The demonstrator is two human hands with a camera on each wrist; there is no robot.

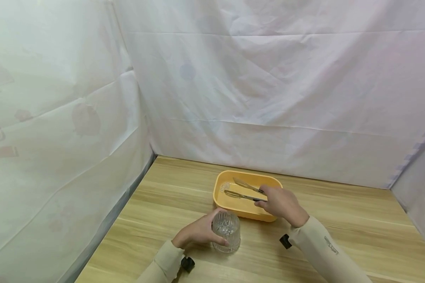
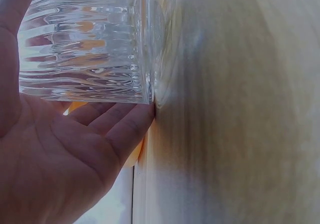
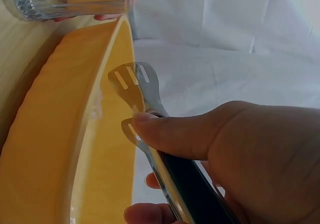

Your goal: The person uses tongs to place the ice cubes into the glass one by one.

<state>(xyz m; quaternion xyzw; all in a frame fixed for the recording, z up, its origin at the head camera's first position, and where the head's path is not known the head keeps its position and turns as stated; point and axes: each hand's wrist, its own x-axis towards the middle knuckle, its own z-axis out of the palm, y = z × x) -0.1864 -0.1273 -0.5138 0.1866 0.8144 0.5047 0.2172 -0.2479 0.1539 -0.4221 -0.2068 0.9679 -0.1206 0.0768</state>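
Gripping metal tongs (image 1: 248, 197) in right hand (image 1: 280, 202), with thumb on one arm, fingers on other, dark handles in grasp. Holding them parted over yellow tray (image 1: 242, 205), pointing ends toward its left side, near small clear pieces (image 1: 225, 187) there. And over here, clasping ribbed clear glass (image 1: 231, 230) in left hand (image 1: 200, 229), with thumb on near side, fingers on far side. Down at wooden table (image 1: 156, 196), just in front of tray's left end. Facing creased white cloth (image 1: 269, 98) beyond tray.
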